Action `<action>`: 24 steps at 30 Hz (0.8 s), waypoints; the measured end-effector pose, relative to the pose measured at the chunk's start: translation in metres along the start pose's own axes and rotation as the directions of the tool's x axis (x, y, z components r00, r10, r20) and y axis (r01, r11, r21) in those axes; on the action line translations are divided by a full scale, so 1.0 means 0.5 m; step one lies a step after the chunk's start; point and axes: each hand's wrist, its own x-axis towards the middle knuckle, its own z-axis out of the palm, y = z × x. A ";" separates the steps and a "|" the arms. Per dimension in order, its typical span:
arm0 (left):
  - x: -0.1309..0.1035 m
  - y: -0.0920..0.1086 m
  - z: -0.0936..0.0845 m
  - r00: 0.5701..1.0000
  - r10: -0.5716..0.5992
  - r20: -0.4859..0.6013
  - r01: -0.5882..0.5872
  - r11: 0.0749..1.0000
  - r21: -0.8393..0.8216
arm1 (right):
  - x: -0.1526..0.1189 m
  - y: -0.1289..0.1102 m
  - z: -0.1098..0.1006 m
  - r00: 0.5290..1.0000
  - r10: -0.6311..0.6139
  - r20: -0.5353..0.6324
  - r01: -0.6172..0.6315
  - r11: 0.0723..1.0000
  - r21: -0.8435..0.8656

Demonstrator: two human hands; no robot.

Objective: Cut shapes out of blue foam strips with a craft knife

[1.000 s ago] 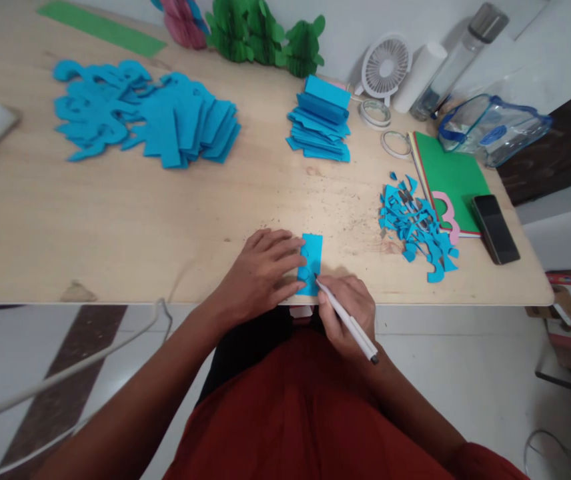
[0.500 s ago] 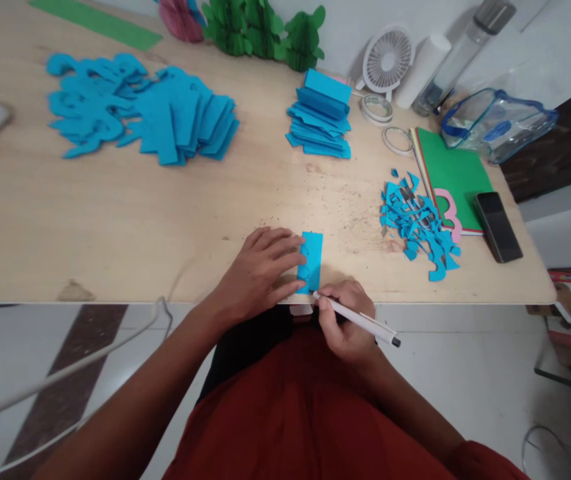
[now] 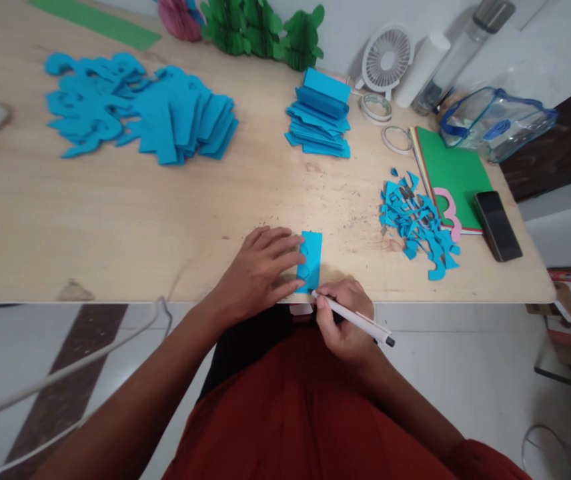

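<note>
A small blue paper rectangle (image 3: 314,257) lies at the table's front edge, with curved dark lines drawn on its left part. My left hand (image 3: 263,270) rests flat beside it, fingers spread and their tips on the paper's left side. In my right hand (image 3: 348,313) is a white pen (image 3: 358,319), held in a writing grip. Its tip is at the paper's lower edge; whether it touches I cannot tell. The pen's dark rear end points down to the right.
Curly blue cutouts (image 3: 85,103), blue paper pieces (image 3: 185,120) and folded blue papers (image 3: 319,120) lie farther back. Blue scraps (image 3: 410,217), a pink curved cutout (image 3: 448,210), a green sheet (image 3: 453,167) and a phone (image 3: 498,227) are right. A fan (image 3: 387,59) stands behind.
The rear end of the pen has swung slightly left and its tip has shifted a little. My left hand and the paper look unmoved.
</note>
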 end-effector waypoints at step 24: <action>0.000 0.001 0.001 1.000 0.000 -0.005 0.000 1.000 -0.001 | -0.001 0.017 -0.005 0.999 0.035 -0.030 -0.035 0.999 0.000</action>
